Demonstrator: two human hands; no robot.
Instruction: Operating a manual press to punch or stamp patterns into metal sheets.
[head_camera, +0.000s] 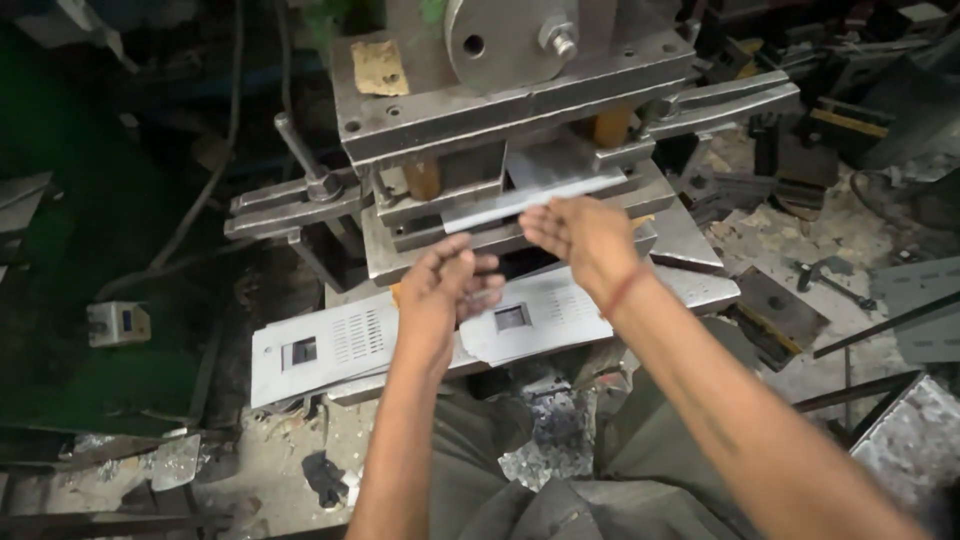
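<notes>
Two bare hands work in front of a steel press (520, 110). The left hand (445, 290) hovers with fingers loosely curled over a punched metal sheet (560, 310); whether it touches or grips the sheet cannot be told, since the palm is turned away. The right hand (580, 235), a red thread at its wrist, is held flat and open with fingers stretched out, fingertips at the edge of a bright metal strip (535, 200) lying in the press opening; contact is likely, but no grip is visible.

A second punched sheet (320, 350), with a square cut-out and slotted vents, lies at the left of the press bed, its right end hidden under the left forearm.

Clamp arms (295, 205) jut from either side of the press. The floor (790, 240) at the right carries dark scrap pieces, hard to make out. The left side is in shadow; only a small pale box (118, 323) shows.
</notes>
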